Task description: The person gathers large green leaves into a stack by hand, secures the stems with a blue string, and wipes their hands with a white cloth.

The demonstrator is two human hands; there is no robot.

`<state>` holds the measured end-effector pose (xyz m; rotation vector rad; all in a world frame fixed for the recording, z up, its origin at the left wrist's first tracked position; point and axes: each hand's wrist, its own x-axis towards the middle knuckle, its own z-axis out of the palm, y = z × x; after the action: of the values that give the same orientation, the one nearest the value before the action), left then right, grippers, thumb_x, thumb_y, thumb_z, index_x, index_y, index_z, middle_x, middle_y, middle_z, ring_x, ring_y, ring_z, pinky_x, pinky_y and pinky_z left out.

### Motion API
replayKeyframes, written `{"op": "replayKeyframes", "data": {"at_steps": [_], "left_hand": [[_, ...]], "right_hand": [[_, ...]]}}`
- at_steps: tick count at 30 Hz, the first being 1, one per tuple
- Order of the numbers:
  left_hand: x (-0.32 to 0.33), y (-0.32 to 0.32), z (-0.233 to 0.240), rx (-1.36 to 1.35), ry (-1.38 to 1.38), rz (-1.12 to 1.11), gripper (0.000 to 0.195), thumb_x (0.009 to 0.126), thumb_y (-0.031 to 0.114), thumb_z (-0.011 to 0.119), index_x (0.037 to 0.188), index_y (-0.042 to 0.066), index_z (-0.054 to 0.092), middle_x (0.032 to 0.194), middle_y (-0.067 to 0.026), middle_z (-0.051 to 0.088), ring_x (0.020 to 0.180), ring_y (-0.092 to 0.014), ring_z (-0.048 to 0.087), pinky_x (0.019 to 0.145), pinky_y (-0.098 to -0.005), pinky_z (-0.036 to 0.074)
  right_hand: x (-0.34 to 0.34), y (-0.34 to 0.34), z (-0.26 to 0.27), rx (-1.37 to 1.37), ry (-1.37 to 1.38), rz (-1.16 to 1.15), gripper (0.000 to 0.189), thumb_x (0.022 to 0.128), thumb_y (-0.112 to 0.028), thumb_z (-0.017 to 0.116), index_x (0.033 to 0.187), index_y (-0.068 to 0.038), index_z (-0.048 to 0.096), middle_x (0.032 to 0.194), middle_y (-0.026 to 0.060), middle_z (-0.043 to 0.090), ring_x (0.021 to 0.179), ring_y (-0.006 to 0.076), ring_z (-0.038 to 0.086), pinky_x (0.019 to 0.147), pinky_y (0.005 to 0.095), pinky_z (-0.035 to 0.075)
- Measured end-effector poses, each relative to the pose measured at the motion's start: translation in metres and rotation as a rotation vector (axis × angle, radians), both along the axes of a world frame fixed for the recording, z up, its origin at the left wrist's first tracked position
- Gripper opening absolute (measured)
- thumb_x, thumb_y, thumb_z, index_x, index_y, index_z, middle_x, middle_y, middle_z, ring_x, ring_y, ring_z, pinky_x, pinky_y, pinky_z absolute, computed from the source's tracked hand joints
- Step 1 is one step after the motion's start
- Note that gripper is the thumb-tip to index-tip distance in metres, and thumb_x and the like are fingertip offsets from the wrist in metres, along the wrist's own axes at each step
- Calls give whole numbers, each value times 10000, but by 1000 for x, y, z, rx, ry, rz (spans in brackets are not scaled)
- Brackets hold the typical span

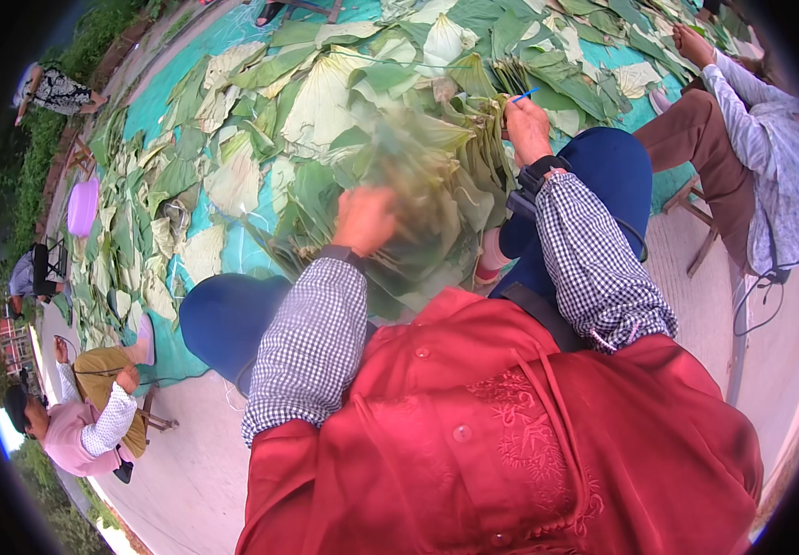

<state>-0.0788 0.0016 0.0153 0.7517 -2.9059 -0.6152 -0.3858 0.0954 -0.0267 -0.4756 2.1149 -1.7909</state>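
Large dried green lotus leaves (pixel 330 104) lie spread in front of me on a turquoise sheet (pixel 240 246). A bunch of stacked leaves (pixel 479 139), gathered at its edge, stands between my knees. My right hand (pixel 528 128) grips the folded edge of that bunch, and a thin blue strip (pixel 526 95) sticks out at the fingertips. Over the leaves to the left is my left hand (pixel 366 220), blurred by motion. Its fingers blend into a blurred leaf, so what it holds cannot be made out.
A person in brown trousers (pixel 708 132) sits on a wooden stool at the right. Another, in a pink vest (pixel 73 440), sits at the lower left with a cord. A purple basin (pixel 83 208) stands at the left edge of the leaves. More people are farther left.
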Motion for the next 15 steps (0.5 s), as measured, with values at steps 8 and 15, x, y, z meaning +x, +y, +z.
{"op": "replayKeyframes", "data": {"at_steps": [8,15], "left_hand": [[-5,8,13,-14,156,-14,258,701,159,717,913,61,608,1026,-102,576,1032,-307,523,945,-419,385],[-18,18,19,-58,216,-184,289,678,217,760,841,51,587,1004,-96,569,1013,-306,527,891,-408,398]], "right_hand": [[8,0,10,-4,-62,14,234,868,-221,590,856,-18,706,693,149,661,629,276,626,626,390,461],[2,3,10,11,-71,25,188,889,-202,573,877,-45,678,744,68,636,655,190,600,611,335,470]]}}
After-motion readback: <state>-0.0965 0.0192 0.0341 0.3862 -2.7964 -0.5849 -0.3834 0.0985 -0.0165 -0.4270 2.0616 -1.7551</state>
